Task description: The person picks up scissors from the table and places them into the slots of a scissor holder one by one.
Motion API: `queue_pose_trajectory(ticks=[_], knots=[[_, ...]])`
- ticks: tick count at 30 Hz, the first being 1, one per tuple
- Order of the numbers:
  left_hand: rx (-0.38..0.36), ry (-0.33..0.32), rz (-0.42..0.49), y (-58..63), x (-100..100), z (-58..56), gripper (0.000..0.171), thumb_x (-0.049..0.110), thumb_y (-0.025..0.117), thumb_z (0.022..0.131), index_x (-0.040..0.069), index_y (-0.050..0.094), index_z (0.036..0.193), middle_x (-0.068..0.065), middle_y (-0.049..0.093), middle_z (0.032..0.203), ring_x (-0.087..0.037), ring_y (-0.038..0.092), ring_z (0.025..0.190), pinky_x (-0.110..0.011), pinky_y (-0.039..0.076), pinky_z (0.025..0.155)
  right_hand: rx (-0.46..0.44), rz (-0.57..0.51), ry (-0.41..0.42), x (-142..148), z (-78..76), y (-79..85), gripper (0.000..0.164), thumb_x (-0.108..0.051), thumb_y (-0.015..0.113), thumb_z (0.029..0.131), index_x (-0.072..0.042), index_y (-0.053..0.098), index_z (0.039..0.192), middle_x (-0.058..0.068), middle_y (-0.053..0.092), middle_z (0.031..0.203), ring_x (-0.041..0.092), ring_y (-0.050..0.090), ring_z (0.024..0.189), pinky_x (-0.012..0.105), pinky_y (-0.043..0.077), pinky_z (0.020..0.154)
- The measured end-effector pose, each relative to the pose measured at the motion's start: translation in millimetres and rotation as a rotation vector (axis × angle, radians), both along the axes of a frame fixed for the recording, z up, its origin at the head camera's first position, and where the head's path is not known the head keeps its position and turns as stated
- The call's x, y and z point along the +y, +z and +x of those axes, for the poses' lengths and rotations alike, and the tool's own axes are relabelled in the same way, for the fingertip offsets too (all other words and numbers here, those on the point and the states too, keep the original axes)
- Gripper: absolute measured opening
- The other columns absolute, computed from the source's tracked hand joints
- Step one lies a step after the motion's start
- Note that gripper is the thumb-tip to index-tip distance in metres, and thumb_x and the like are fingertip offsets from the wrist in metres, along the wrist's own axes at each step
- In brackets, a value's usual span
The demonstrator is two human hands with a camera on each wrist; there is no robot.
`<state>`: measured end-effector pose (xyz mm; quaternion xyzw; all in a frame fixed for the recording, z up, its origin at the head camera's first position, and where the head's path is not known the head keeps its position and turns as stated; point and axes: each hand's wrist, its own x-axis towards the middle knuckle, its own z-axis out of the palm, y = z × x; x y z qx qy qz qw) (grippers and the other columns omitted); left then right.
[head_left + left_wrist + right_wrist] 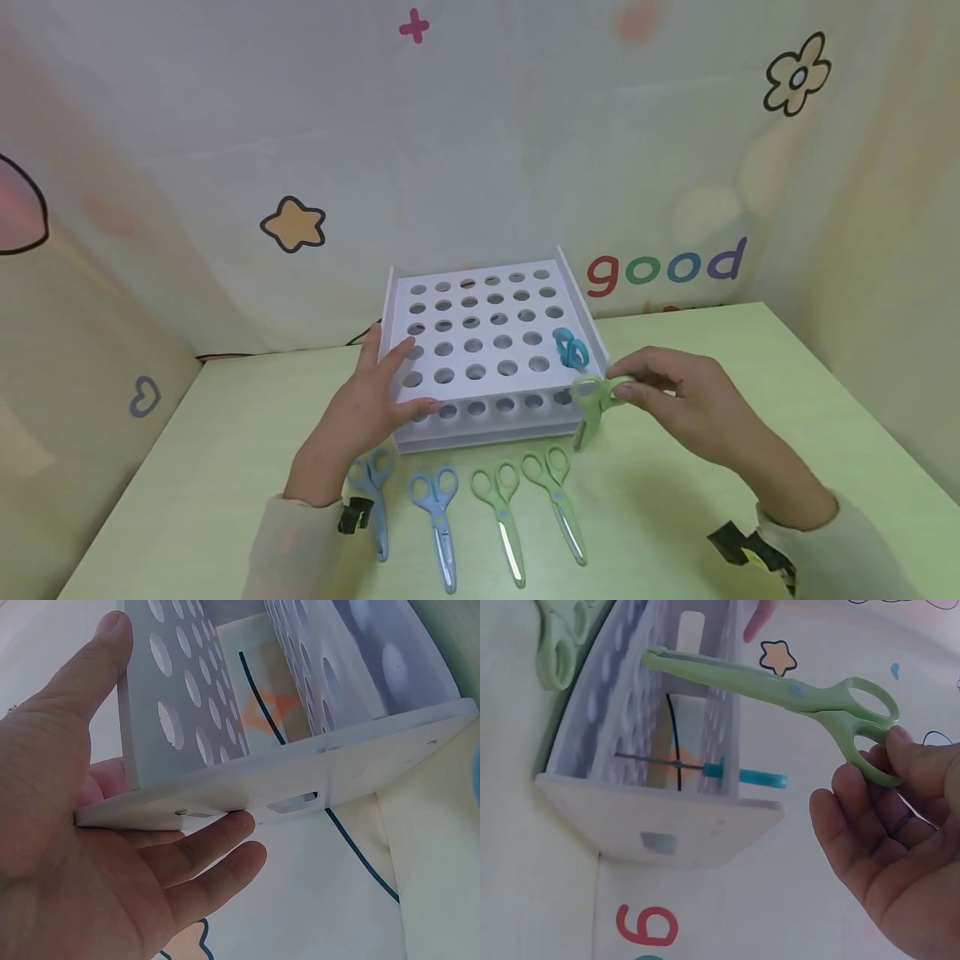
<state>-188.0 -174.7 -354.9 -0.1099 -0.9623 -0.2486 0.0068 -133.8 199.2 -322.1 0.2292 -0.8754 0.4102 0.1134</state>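
My left hand point(360, 412) grips the left side of a white two-tier rack point(459, 361) with rows of round holes. Its thumb lies at the top plate's front edge, with fingers along the side panel's outside in the left wrist view. My right hand point(686, 404) pinches green scissors point(780, 694) by one handle loop, near the rack's front right corner. In the head view their tip points down, apart from the table. Teal scissors point(573, 354) stand in a front-right hole, handles above the top plate and blade below it in the right wrist view.
On the pale green table point(660, 517) before the rack lie light blue scissors point(378, 508), another blue pair point(441, 533), green scissors point(504, 525) and another green pair point(561, 508), handles toward the rack. A patterned cloth backdrop point(480, 167) rises behind.
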Motion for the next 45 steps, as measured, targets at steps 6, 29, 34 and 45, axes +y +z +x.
queue_pose_trajectory(ticks=[6,29,34,45], knots=[[0.006,0.0,-0.004,1.3,1,-1.6,0.097,0.052,0.079,0.084,0.017,0.031,0.16,-0.016,-0.008,0.168,-0.041,0.052,0.122,-0.051,0.048,0.091,0.009,-0.095,0.008,-14,-3.9,8.1,0.013,-0.005,0.072,0.094,-0.007,0.075,0.106,0.0,0.069,0.093,0.017,0.064,0.074,0.027,0.054,0.066],[-0.015,0.022,0.006,0.9,1,-1.4,0.097,0.051,0.082,0.082,0.021,0.032,0.16,-0.015,-0.007,0.168,-0.04,0.051,0.123,-0.051,0.047,0.093,-0.024,-0.454,0.008,-66,-29.2,25.2,0.013,-0.001,0.068,0.096,0.003,0.07,0.108,0.019,0.07,0.088,0.021,0.069,0.069,0.031,0.058,0.068],[-0.007,0.023,0.003,1.2,2,0.1,0.097,0.049,0.082,0.082,0.02,0.033,0.16,-0.016,-0.006,0.168,-0.04,0.051,0.123,-0.05,0.048,0.092,-0.054,-0.442,-0.02,-78,-38.3,20.7,0.016,-0.005,0.068,0.097,0.002,0.07,0.111,0.018,0.07,0.09,0.021,0.069,0.072,0.031,0.058,0.069],[-0.002,0.007,0.0,1.8,1,-0.3,0.097,0.051,0.081,0.082,0.017,0.034,0.159,-0.017,-0.006,0.168,-0.041,0.051,0.125,-0.05,0.048,0.092,-0.086,-0.424,-0.011,-87,-45.0,10.4,0.012,-0.003,0.067,0.097,0.0,0.07,0.108,0.017,0.072,0.091,0.022,0.069,0.07,0.03,0.057,0.069]])
